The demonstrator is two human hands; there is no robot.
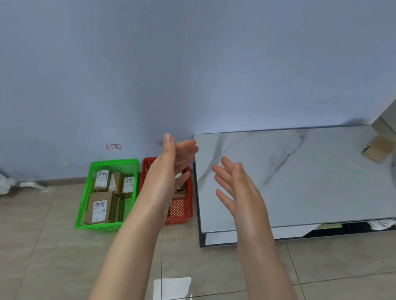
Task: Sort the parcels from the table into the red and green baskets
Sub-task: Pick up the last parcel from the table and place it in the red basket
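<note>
Green basket [85, 191]: set left of the table [318, 175], filled with white-labelled parcels [99, 208]; print unreadable.
Red basket [180, 209]: set against the table's left edge.
Left hand [167, 171]: fingers spread, nothing held.
Right hand [239, 193]: spread, nothing held, over the table.
Brown parcel [378, 150]: left on the table's far right corner.

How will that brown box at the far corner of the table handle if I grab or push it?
The brown box looks like plain cardboard with squared edges, so probably stiff and unlikely to roll. It looks small, so likely light, though its contents are hidden. The table looks glossy on top, so a push may slide it easily.
</note>
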